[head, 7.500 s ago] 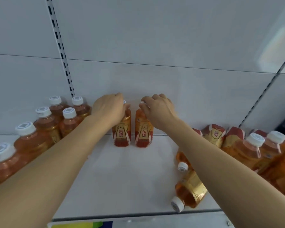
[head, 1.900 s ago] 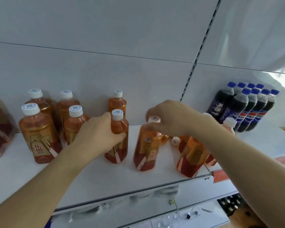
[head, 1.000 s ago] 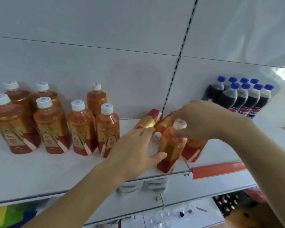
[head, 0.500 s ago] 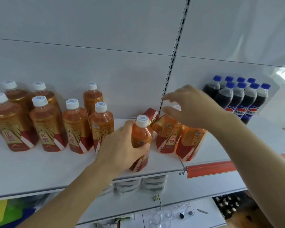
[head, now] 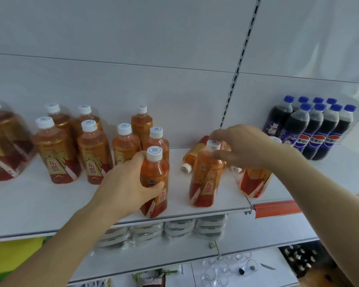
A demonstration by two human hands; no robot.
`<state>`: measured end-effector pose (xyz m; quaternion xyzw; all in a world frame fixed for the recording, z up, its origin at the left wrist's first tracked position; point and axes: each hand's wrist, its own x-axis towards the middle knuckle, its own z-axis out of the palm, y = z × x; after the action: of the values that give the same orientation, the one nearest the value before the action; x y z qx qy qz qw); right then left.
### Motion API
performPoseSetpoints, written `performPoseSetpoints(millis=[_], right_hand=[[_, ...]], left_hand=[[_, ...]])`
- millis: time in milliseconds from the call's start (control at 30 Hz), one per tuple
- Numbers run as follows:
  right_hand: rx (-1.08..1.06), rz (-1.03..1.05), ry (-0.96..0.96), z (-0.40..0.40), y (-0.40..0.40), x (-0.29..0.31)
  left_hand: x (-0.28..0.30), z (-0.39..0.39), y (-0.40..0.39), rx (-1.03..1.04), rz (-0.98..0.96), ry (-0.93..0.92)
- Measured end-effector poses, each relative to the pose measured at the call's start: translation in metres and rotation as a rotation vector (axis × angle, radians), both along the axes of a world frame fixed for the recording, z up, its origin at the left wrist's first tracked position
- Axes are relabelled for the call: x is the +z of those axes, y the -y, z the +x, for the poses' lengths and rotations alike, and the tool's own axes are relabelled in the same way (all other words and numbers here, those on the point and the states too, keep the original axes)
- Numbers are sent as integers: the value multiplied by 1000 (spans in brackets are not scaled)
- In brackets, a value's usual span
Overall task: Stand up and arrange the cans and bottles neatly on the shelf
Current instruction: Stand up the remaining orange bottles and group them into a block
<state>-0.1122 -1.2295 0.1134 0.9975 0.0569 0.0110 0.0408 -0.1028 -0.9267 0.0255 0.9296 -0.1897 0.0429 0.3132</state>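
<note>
Left hand grips an upright front bottle. Right hand pinches the cap of a second bottle. Standing group at 9 o'clock; fallen bottle at 12 remains. Judged over half done.

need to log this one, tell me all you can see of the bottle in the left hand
The orange drink bottle is clear plastic with amber liquid, a white cap and a red-and-gold label. It stands upright near the front edge of the white shelf, ahead of the standing row. The left hand grips its body from the left.
</note>
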Motion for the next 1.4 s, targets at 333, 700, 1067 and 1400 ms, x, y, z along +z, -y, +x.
performPoseSetpoints(millis=[333, 700, 1067, 1400], right_hand=[[87, 43, 37, 17, -93, -11], [124, 161, 129, 8, -122, -30], [60, 15, 276, -18, -1, -38], [-141, 38, 26, -34, 120, -10]], left_hand=[[-1, 27, -80, 25, -14, 15], [-20, 24, -72, 97, -101, 35], [-7, -29, 34, -110, -128, 738], [-24, 1, 140, -23, 151, 274]])
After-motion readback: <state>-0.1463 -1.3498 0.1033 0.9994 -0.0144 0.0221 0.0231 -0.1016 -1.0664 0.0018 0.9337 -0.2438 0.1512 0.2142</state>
